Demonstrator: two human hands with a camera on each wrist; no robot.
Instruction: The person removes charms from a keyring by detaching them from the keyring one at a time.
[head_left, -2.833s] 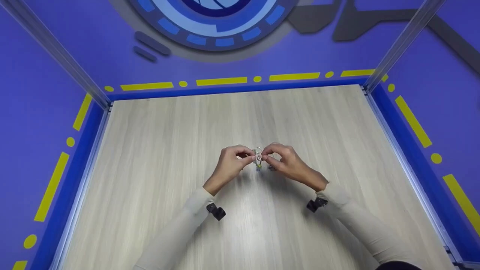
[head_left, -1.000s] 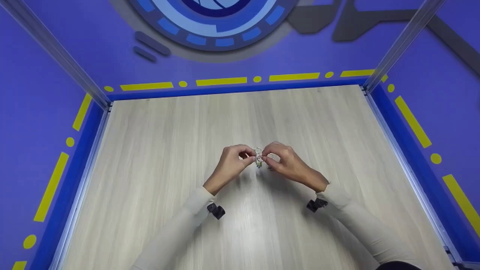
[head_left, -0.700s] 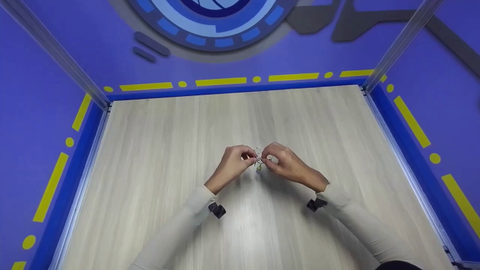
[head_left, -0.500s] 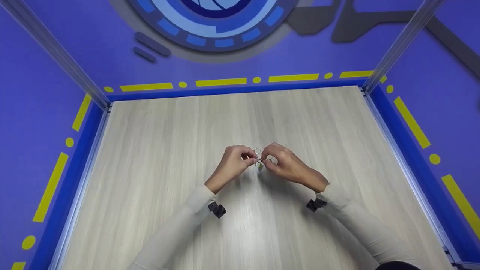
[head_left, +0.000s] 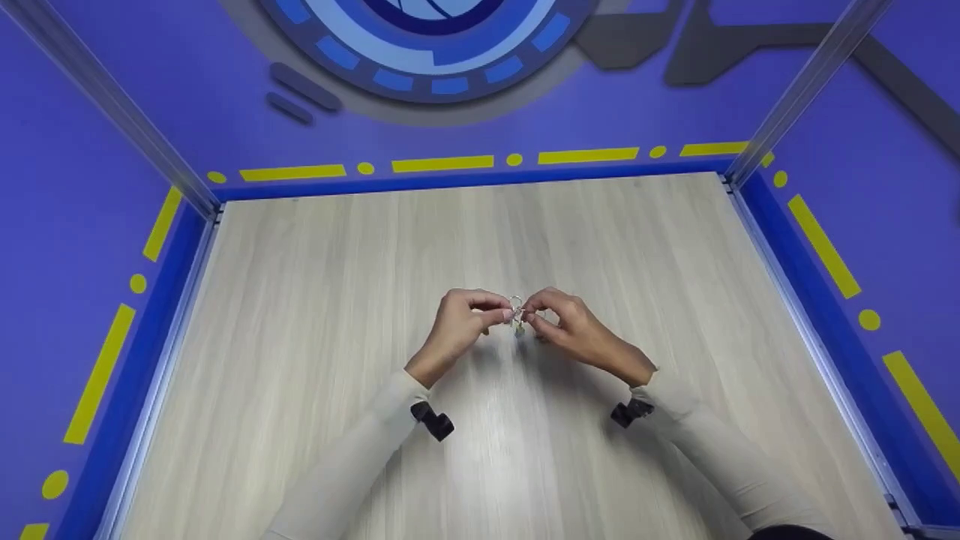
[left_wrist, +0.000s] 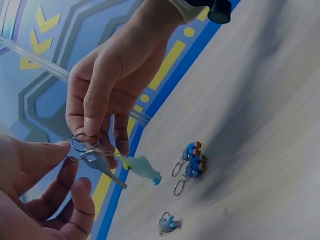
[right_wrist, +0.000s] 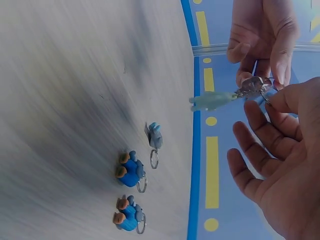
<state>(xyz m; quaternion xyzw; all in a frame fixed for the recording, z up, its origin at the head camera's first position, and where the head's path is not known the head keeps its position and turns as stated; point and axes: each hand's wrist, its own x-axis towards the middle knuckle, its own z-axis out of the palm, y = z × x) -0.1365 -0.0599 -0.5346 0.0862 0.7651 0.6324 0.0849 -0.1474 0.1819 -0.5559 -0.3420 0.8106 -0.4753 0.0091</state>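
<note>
Pinched between the fingertips of both hands is a metal key ring [left_wrist: 85,142], with a key [left_wrist: 104,167] hanging from it. A pale blue-green figurine charm [right_wrist: 214,100] dangles on a short chain. My left hand [head_left: 459,328] holds the ring's left side by the key's head; its thumb tip meets the wire in the left wrist view. My right hand [head_left: 574,324] pinches the ring from the other side, thumb [right_wrist: 284,99] against the wire. In the head view the charm [head_left: 520,330] hangs below the fingertips. The exact contact of ring and key is partly hidden by fingers.
On the wood-look table [head_left: 360,255] lie two blue figure keychains with orange-brown feet, one [right_wrist: 131,170] beside the other [right_wrist: 128,214]. A pale grey-blue figure keychain [right_wrist: 155,136] lies near them. Blue panels [head_left: 450,135] wall the back and sides.
Both hands stay near the same spot, pinching the key ring. The left fingers have straightened slightly and shifted. The ring and charm have turned and swung a little between the fingertips.
</note>
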